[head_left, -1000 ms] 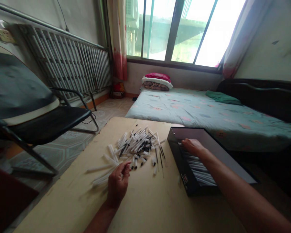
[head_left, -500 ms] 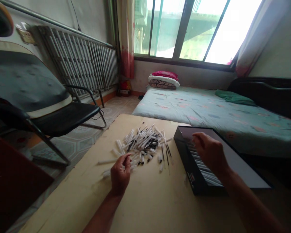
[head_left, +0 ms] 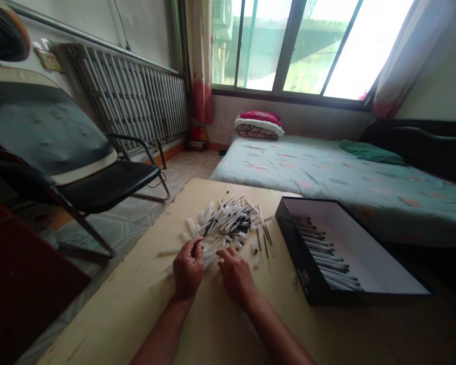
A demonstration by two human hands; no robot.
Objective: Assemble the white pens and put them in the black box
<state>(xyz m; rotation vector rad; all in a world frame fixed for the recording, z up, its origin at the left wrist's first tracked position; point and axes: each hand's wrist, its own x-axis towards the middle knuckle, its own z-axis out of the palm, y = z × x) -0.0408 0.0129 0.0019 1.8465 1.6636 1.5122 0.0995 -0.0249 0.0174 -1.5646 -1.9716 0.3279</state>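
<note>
A pile of loose pen parts [head_left: 228, 215], with clear white barrels, black-tipped caps and thin dark refills, lies on the pale tabletop. My left hand [head_left: 189, 266] is closed in a pinch at the pile's near edge; what its fingertips hold is too small to make out. Just to its right, my right hand [head_left: 235, 276] reaches over the nearest parts, fingers bent and slightly apart, with no held thing visible. Right of the pile stands a black box [head_left: 302, 256] with a pale inside, where several pens [head_left: 329, 256] lie side by side in a row.
The cream table [head_left: 110, 309] reaches toward a bed [head_left: 289, 162] with folded bedding [head_left: 258, 125] under a window. A black metal-framed chair [head_left: 110, 185] stands to the left, near a radiator [head_left: 133, 94]. A dark red surface [head_left: 26, 284] fills the lower left.
My right hand has moved left from above the black box to the near edge of the pile, uncovering the row of pens. My left hand has stayed in nearly the same place, still pinched.
</note>
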